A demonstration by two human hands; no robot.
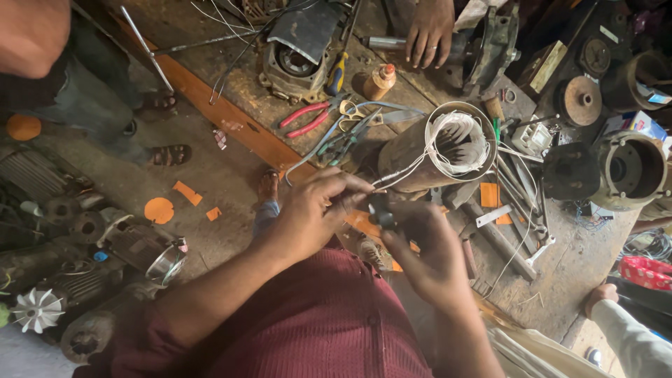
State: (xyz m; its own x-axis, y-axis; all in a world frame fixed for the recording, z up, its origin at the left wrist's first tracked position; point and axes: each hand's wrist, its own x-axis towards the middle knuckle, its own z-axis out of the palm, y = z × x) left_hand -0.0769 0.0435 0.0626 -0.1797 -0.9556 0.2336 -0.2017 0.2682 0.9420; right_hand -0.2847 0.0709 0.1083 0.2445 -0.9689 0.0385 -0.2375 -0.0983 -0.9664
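My left hand pinches thin white lead wires that run out of a cylindrical motor stator lying on the workbench. Its open end shows white-wrapped windings. My right hand is closed on a small dark tool held right at the wire ends, just in front of the stator. Both hands nearly touch each other above the bench's front edge.
Red-handled pliers, scissors, a screwdriver and a small bottle lie behind the stator. Another person's hand rests at the far edge. Motor housings sit right; old motors and a fan crowd the floor left.
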